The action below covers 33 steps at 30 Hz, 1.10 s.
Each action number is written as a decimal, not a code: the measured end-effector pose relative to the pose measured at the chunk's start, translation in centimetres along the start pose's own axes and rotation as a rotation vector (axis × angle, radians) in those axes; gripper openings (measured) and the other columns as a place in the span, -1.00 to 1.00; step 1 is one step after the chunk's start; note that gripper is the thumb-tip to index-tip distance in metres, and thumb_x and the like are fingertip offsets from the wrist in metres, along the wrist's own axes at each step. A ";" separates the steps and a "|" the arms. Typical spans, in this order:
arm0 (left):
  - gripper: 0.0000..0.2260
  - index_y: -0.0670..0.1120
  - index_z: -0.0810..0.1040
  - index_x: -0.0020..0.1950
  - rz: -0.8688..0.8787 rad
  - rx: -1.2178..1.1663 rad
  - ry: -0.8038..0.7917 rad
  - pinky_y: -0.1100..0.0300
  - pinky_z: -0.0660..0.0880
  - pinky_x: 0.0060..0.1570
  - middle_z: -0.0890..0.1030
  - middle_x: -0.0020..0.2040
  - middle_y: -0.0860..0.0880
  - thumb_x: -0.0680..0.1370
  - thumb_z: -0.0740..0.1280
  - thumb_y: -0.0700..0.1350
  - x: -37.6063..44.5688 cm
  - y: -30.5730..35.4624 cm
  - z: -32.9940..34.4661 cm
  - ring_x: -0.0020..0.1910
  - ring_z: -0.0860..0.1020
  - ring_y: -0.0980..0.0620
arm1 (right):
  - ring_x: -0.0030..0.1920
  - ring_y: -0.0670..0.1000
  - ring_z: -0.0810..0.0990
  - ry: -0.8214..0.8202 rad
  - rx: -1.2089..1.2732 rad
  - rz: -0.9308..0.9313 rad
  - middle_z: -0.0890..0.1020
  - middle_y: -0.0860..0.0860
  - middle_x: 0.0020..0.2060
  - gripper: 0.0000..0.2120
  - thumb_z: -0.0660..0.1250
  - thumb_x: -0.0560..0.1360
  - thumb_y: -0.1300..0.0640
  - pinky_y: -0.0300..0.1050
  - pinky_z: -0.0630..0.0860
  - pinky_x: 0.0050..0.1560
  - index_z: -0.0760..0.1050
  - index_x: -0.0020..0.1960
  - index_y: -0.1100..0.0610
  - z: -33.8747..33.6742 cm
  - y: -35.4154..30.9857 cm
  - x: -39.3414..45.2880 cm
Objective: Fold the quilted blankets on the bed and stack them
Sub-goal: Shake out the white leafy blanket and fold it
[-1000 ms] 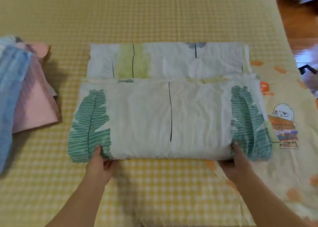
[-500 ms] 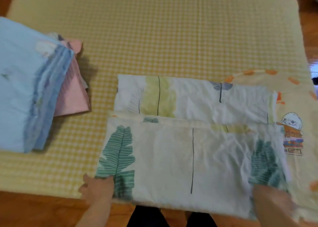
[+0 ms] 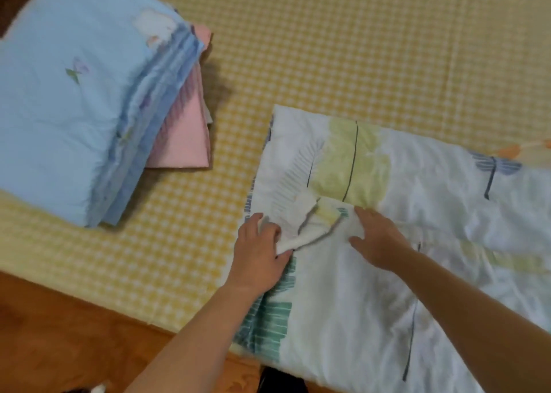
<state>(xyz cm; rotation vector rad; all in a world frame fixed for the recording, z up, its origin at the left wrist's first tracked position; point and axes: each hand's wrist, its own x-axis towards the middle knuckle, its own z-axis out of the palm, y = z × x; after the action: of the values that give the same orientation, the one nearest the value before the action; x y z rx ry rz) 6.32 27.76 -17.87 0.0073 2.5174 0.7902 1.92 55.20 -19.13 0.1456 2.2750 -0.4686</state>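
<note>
Gripping the leaf-print blanket (image 3: 402,190) corner, left hand (image 3: 258,251); right hand (image 3: 377,242) flat beside it.

— What have you got in front of you?
— Your white leaf-print quilt (image 3: 417,213) lies partly folded at the bed's near edge, its left corner turned up and rumpled.
— And to your left?
— A folded light-blue quilt (image 3: 68,100) sits stacked on a folded pink one (image 3: 185,142), well apart from it.

White leaf-print blanket (image 3: 417,273), pale blue blanket (image 3: 65,109) over pink one (image 3: 187,136), yellow-checked bed cover (image 3: 328,50).
</note>
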 end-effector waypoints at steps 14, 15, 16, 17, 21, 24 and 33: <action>-0.86 -0.12 0.54 0.12 -0.440 -0.108 -0.075 0.09 0.50 -0.11 0.62 0.06 -0.11 0.61 0.35 -0.08 1.8 -5.3 -2.9 -0.04 0.57 -0.08 | 0.52 0.14 0.22 0.033 -0.184 0.018 0.23 0.03 0.56 -0.32 0.29 0.55 -0.07 0.05 0.17 0.52 0.12 0.60 -0.01 0.4 0.5 1.2; -0.84 -0.13 0.54 0.12 -0.480 -0.101 -0.080 0.09 0.50 -0.10 0.63 0.07 -0.12 0.61 0.36 -0.08 2.0 -5.9 -3.1 -0.04 0.57 -0.08 | 0.53 0.13 0.21 0.050 -0.222 0.021 0.23 0.03 0.57 -0.31 0.29 0.54 -0.08 0.06 0.15 0.53 0.12 0.60 -0.01 0.0 1.0 1.0; -0.81 -0.12 0.54 0.14 -0.518 -0.093 -0.088 0.06 0.53 -0.05 0.62 0.10 -0.13 0.59 0.38 -0.07 2.2 -6.1 -3.2 -0.02 0.57 -0.09 | 0.53 0.13 0.20 0.075 -0.256 0.030 0.23 0.03 0.57 -0.30 0.29 0.53 -0.08 0.07 0.13 0.53 0.13 0.60 -0.02 -0.3 1.8 0.5; -0.72 -0.11 0.51 0.21 -0.543 -0.063 -0.082 0.00 0.54 0.03 0.58 0.17 -0.14 0.57 0.42 -0.04 2.4 -5.8 -3.1 0.05 0.56 -0.12 | 0.54 0.13 0.18 0.115 -0.275 0.045 0.23 0.03 0.57 -0.30 0.29 0.52 -0.08 0.08 0.11 0.54 0.13 0.60 -0.02 -0.8 2.7 -0.1; -0.19 -0.04 0.14 0.61 -0.313 0.223 0.257 -0.22 0.29 0.36 0.23 0.51 -0.27 0.45 0.48 -0.09 3.4 0.3 -2.1 0.43 0.26 -0.32 | 0.53 0.17 0.17 0.334 -0.094 0.218 0.24 0.10 0.55 -0.35 0.31 0.54 0.03 0.10 0.09 0.54 0.20 0.57 0.06 -2.6 8.5 -4.6; -0.31 -0.11 0.33 0.56 0.107 0.305 0.225 -0.24 0.37 0.32 0.40 0.44 -0.29 0.43 0.42 -0.16 4.8 8.5 1.3 0.37 0.36 -0.35 | 0.49 0.22 0.23 0.524 0.120 0.453 0.30 0.17 0.51 -0.37 0.35 0.52 0.12 0.09 0.13 0.51 0.26 0.54 0.12 -3.6 15.9 -9.0; -0.45 -0.10 0.43 0.50 0.509 0.336 -0.309 0.04 0.38 0.37 0.51 0.42 -0.08 0.52 0.30 0.05 7.7 31.2 19.2 0.40 0.46 -0.14 | 0.30 0.10 0.47 0.417 0.829 0.678 0.43 0.02 0.37 -0.30 0.42 0.50 -0.10 0.05 0.45 0.28 0.23 0.54 -0.01 -0.2 35.7 -15.4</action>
<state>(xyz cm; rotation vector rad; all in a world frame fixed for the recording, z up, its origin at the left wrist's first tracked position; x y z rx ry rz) 4.10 65.13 -18.21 0.8431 2.3342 0.4845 21.14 88.94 -18.01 1.4815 2.0790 -1.0347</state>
